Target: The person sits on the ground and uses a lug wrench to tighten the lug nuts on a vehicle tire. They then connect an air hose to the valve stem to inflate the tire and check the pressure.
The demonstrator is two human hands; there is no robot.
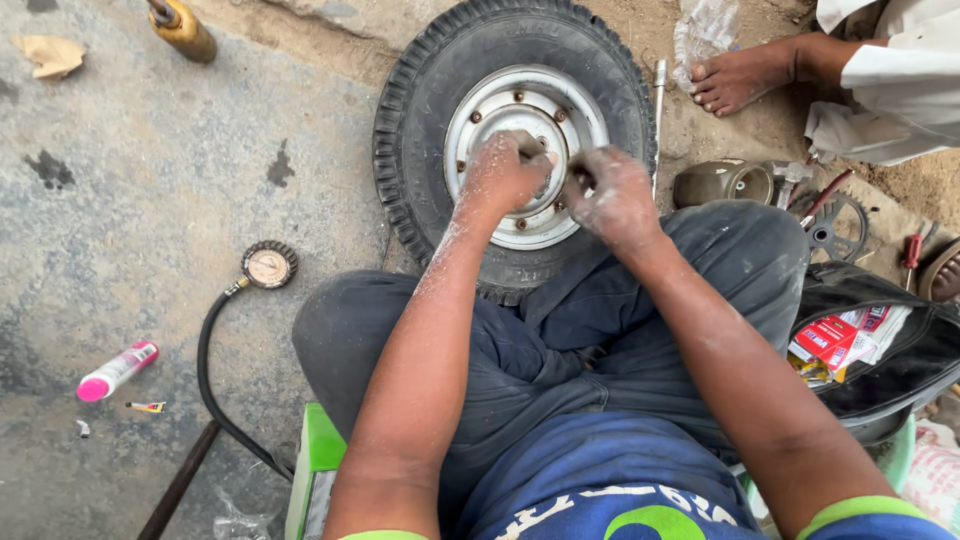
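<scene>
Both dusty hands met at the hub of a wheel lying on the ground: left hand and right hand side by side. A gauge with hose lay left, near a pink tube.

- Even, bright daylight fills the head view; no hard-edged shadows fall anywhere.
- Soft shade gathers just under the left hand and the right hand, where they meet the silver-grey steel wheel rim.
- The rim shines mildly beside the left hand, without harsh glare.
- White dust on both hands and forearms shows sharply; focus is crisp there.
- The black ribbed rubber tyre around the rim keeps clear tread detail.
- Well left of the left hand, the grey stained concrete ground looks flat and slightly washed.
- Wide-angle stretch shows at the edges, enlarging the forearms near the bottom.
</scene>
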